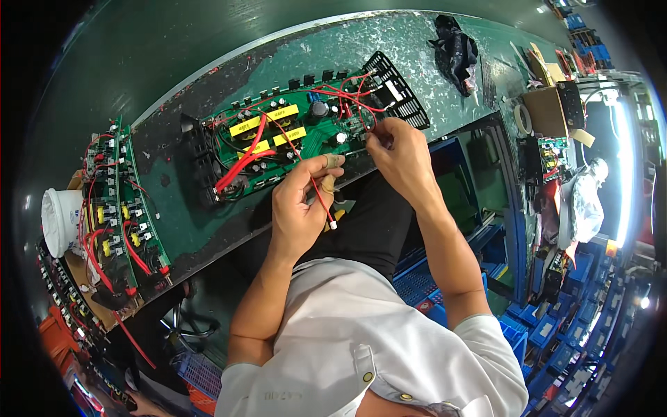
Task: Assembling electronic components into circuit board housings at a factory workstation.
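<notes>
A green circuit board with yellow-labelled transformers lies across the bench in front of me. A black end plate stands at its left end and a slotted black panel at its right. My left hand, with tan covers on its fingertips, pinches a thin red wire at the board's near edge. Below the fingers dangles that wire's small white plug. My right hand is closed, thumb and forefinger together at the board's near right corner beside thin red wires. What lies between those fingertips is hidden.
More populated circuit boards stand at the left beside a white tub. A crumpled black bag lies at the far right of the worn green bench. Blue bins and a cardboard box are on the right.
</notes>
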A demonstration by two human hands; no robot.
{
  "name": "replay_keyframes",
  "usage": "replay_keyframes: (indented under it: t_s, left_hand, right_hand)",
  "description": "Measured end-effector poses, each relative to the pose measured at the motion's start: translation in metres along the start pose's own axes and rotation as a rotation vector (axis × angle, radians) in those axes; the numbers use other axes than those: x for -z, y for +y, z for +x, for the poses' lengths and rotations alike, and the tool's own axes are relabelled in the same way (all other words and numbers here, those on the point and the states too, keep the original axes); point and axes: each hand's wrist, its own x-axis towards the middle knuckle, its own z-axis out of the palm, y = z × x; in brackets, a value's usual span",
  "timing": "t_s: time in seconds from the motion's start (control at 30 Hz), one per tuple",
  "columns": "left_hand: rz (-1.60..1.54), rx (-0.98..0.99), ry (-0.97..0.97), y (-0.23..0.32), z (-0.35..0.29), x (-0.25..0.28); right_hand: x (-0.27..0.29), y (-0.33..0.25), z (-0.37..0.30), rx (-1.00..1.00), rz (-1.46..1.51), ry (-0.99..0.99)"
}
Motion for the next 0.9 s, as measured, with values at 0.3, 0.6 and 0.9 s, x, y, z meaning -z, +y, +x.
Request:
replay_keyframes:
  t_s: [0.3, 0.6, 0.9]
  left_hand:
    - [0.135, -0.077, -0.042, 0.006, 0.004, 0.002]
    - [0.617, -0.4, -0.083, 0.041, 0.022, 0.013]
    - [0.921, -0.546, -0.28, 0.054, 0.035, 0.019]
  right_hand:
    - [-0.001, -0.011, 0.004, 0.118, -0.201, -0.008]
    - [0.003, -0.007, -0.001, 0.204, -0.34, -0.006]
    - [0.01, -0.032, -0.04, -0.004, 0.564, -0.598]
